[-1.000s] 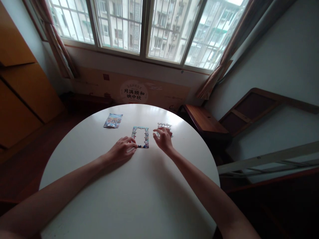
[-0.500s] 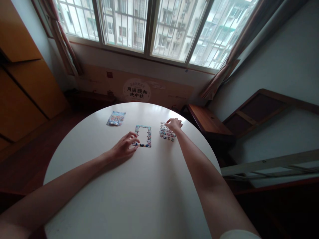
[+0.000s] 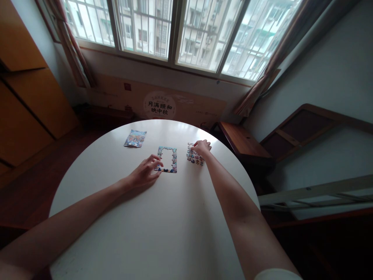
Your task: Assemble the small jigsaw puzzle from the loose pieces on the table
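view: head, looking down over both forearms
landmark: puzzle frame (image 3: pixel 175 159), an assembled border with a hollow middle, lying flat on the white round desk (image 3: pixel 175 225)
left hand (image 3: pixel 144 175): at the frame's near-left corner; fingers (image 3: pixel 157 157) slightly spread, tips on or just at the border, gripping nothing
why, left: looks like it pins the frame so it does not slide on the smooth top
right hand (image 3: pixel 201 147): just right of the frame and a bit farther back, palm down on the loose pieces (image 3: pixel 194 158)
fingers, right: curled down into the pile; cannot tell whether they pinch a piece, too small
why, pile: sits just beside the frame's right edge, likely so the right hand can reach it easily
picture card (image 3: pixel 135 139): left of the frame and farther back, apart from it, face up; probably parked in sight, clear of the hands
background: barred window (image 3: pixel 163 27) beyond the frame, printed cardboard (image 3: pixel 157 107) under the sill, wooden bench (image 3: pixel 241 144) off right of the frame, past the desk's edge
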Demonstrator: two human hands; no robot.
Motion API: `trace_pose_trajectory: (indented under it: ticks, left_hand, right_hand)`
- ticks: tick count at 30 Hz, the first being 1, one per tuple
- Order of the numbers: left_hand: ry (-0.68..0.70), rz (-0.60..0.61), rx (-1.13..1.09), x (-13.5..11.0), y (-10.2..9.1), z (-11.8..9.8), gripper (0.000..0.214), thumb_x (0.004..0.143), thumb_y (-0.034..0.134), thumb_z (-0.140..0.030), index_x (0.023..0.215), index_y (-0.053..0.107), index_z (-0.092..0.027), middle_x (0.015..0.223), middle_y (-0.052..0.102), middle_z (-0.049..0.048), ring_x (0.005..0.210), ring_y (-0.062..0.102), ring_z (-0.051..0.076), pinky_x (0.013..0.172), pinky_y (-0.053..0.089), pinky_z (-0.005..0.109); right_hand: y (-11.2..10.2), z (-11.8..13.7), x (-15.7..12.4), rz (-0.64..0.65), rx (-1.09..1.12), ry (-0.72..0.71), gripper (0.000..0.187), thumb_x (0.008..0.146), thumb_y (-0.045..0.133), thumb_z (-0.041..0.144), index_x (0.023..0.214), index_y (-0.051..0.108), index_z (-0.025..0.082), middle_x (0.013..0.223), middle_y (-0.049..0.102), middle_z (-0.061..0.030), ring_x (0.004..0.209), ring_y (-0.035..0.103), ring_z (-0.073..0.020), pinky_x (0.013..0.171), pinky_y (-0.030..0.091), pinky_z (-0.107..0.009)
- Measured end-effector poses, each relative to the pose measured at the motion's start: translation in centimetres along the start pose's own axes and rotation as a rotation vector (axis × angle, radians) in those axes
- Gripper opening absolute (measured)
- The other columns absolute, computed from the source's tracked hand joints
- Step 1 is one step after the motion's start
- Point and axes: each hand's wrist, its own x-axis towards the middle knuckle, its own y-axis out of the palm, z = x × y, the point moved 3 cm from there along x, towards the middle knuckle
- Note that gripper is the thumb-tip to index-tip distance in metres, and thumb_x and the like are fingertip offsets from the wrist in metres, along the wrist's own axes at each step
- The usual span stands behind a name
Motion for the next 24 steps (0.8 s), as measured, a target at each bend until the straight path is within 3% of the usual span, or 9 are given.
trace_pose_trajectory:
  ticks: [15,24]
  left_hand:
    - [-0.018,0.031,0.018,0.1,-0.1,-0.3,0.022,0.085,0.057,-0.024,0.107,0.056,-0.022,0.114,0.052,0.0084,0.105,0.058,0.023,0.093,0.048,0.039]
    - [-0.010,0.056,0.052,-0.1,0.1,-0.2,0.027,0.085,0.056,-0.025,0.113,0.056,-0.023,0.117,0.053,0.0080,0.109,0.055,0.023,0.096,0.043,0.040]
  right_hand:
    - [0.3,-0.2,0.3,0.018,0.022,0.048,0.029,0.070,0.075,0.037,0.093,0.074,0.021,0.120,0.049,-0.0144,0.118,0.042,-0.0332,0.093,0.039,-0.045]
    - [0.6,0.3,-0.9,-0.086,0.050,-0.029,0.024,0.076,0.070,0.031,0.097,0.069,0.020,0.112,0.060,-0.0117,0.114,0.047,-0.0297,0.091,0.038,-0.041]
